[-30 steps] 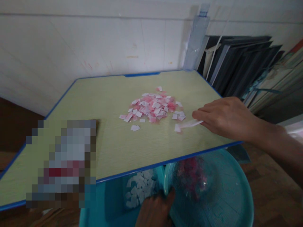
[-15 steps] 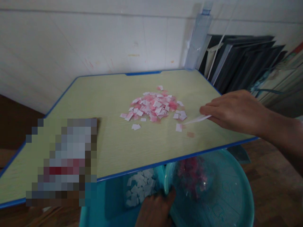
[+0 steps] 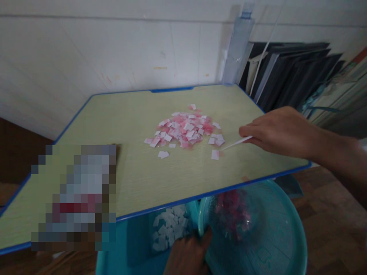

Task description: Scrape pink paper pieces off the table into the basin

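My right hand [image 3: 279, 131] is closed around a thin white stick [image 3: 239, 142], whose tip points at a small white paper square [image 3: 215, 154] on the yellow board [image 3: 129, 183]. Left of the stick lies a loose heap of white and pink paper pieces [image 3: 185, 130]. Below the board's front edge, my left hand [image 3: 186, 254] is closed at the rim of a round teal basket [image 3: 275, 236], thumb against it; its other fingertips are hidden. A small peach-coloured piece [image 3: 245, 178] lies by the board's blue front edge.
Inside the basket is a clear bag of pink-red pieces [image 3: 233, 214]. Beside it, a teal tub [image 3: 114, 248] contains a container of white pieces [image 3: 170, 227]. A blurred-out object [image 3: 83, 191] rests on the board's left. A clear bottle [image 3: 237, 49] and dark panels [image 3: 295, 76] stand behind.
The peach-coloured piece has shifted from beside the white square to the board's front edge. The stick looks sharper and sits slightly higher. My left hand stays at the rim.
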`<act>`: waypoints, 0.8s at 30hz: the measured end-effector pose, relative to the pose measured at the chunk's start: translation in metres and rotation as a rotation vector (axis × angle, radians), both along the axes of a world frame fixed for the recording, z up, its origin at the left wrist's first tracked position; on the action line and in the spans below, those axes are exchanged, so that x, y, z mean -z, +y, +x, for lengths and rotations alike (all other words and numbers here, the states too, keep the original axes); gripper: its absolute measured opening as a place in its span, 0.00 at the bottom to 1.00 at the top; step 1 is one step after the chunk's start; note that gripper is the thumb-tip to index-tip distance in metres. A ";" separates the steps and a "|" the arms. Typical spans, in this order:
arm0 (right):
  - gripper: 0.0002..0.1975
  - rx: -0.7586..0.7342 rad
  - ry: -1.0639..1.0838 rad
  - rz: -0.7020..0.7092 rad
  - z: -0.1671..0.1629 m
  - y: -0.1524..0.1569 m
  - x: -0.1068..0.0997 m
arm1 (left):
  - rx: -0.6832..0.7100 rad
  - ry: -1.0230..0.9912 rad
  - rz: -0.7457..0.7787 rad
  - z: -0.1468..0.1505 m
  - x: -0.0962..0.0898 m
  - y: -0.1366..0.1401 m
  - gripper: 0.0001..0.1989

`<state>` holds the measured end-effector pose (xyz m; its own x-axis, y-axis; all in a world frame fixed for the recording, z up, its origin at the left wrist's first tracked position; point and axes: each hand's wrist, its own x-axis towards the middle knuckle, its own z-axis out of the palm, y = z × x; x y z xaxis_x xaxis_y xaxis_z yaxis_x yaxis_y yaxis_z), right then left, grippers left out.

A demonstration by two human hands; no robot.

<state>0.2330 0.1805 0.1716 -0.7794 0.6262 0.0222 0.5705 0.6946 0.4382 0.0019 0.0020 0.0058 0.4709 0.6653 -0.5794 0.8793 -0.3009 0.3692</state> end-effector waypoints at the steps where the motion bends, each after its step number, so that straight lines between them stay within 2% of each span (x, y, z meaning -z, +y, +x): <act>1: 0.10 -0.005 -0.002 -0.013 -0.002 0.002 0.002 | 0.006 0.009 -0.011 0.000 0.000 0.001 0.37; 7: 0.09 -0.087 -0.039 -0.182 0.003 0.002 -0.003 | 0.005 0.006 -0.037 0.000 -0.002 0.002 0.38; 13: 0.10 -0.065 0.048 -0.190 0.001 0.004 0.004 | 0.003 0.024 -0.064 0.001 -0.003 0.002 0.37; 20: 0.10 -0.097 0.089 -0.352 -0.003 -0.001 0.012 | -0.011 0.001 -0.052 -0.001 -0.002 0.003 0.38; 24: 0.10 -0.127 0.099 -0.357 0.005 -0.007 0.011 | -0.013 -0.008 -0.037 -0.001 0.002 0.001 0.37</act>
